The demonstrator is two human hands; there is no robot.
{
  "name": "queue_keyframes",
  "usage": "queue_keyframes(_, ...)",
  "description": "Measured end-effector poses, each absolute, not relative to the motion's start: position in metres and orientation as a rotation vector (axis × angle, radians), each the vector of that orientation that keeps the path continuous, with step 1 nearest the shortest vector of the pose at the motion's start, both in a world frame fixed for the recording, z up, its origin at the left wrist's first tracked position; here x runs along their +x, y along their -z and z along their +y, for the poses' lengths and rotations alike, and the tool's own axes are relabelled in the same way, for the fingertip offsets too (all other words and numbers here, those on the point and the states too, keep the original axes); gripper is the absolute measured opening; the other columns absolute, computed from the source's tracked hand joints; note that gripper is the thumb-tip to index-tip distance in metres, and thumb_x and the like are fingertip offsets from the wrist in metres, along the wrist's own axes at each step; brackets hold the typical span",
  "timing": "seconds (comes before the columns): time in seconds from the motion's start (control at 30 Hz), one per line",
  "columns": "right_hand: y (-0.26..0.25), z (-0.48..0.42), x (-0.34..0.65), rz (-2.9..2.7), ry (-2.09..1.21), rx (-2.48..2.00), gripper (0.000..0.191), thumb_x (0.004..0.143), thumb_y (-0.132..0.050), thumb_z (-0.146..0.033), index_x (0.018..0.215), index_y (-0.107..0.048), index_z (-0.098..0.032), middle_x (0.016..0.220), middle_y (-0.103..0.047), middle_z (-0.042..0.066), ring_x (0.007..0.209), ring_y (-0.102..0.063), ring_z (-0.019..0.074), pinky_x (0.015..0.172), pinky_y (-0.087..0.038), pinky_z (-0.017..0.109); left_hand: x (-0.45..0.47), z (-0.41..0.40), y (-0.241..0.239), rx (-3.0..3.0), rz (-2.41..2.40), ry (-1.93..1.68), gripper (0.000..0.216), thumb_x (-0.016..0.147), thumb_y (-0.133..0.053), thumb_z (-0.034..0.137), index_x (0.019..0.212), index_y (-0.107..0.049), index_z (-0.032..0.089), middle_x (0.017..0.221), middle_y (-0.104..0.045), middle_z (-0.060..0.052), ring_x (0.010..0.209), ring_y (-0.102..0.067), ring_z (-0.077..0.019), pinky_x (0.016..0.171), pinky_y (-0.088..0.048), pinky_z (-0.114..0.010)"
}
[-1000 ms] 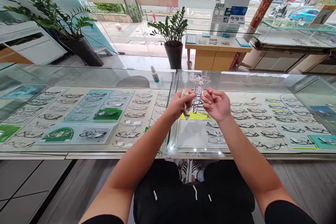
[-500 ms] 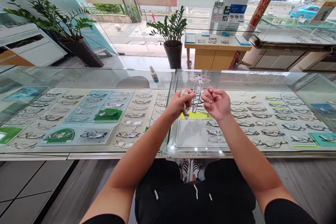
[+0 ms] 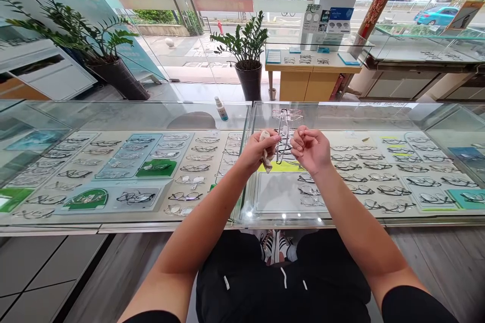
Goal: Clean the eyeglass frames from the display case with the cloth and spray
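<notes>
A: The left hand (image 3: pixel 261 150) and the right hand (image 3: pixel 312 150): how do they stand in the head view?

B: They are raised close to each other, a narrow gap between them. The left is pinched, thumb against fingers, on a pair of glasses (image 3: pixel 282 137), and a crumpled pale cloth (image 3: pixel 266 162) is bunched in the same grasp, its end hanging below.

A: And the right?

B: Its fingers curl toward the palm, just beside the glasses. Whether the fingertips touch the frame or hold any part of it, one cannot tell.

A: Where exactly is that pair?

B: Between the two hands, up on end rather than flat, above the right display case (image 3: pixel 417 224). Its finer parts blur into what lies behind it.

A: What is in that case?

B: Rows of spectacles (image 3: pixel 354 178), a yellow strip (image 3: pixel 284 167) and, nearer the person, a pale panel (image 3: pixel 276 194).

A: And round about?

B: A small spray bottle (image 3: pixel 221 109) stands on the left display case (image 3: pixel 76 228), near its far edge. More spectacles lie inside, some on a green card (image 3: pixel 168 172). Beyond, a potted plant (image 3: pixel 248 50) stands left of a wooden table (image 3: pixel 310 86).
</notes>
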State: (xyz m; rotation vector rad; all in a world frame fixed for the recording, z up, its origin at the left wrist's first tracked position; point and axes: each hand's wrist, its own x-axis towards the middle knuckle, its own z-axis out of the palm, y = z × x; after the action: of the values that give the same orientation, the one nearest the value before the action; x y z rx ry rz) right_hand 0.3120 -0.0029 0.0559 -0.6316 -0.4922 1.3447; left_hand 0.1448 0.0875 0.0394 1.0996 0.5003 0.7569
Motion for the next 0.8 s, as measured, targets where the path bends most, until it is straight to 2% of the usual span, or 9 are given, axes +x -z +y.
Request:
queue_keyframes(0.6,-0.0538,-0.0032,0.3117,-0.545,-1.313,-0.711,0.016,0.078,-0.07,-0.034,0.074,-0.059,-0.024,0.062,-0.045,-0.004,0.057,-0.043,0.0135,0.054,-0.041,0.026,0.1458,0.084,-0.0448,1.123,0.52,-0.764,0.049,0.066,-0.099,0.048,0.078,-0.062,0.019,0.054,-0.047,0.008,0.043,-0.04,-0.0052,0.043,-0.031,-0.019)
queue_keyframes(0.8,-0.0527,-0.0043,0.3067,-0.657,-1.19,-0.854,0.02,0.078,-0.075,-0.04,0.074,-0.062,-0.025,0.062,-0.049,-0.004,0.06,-0.053,0.0152,0.06,-0.048,0.029,0.1454,0.0823,-0.0463,1.116,0.522,-0.76,0.049,0.065,-0.099,0.048,0.078,-0.062,0.019,0.053,-0.048,0.008,0.043,-0.039,-0.0048,0.043,-0.03,-0.019)
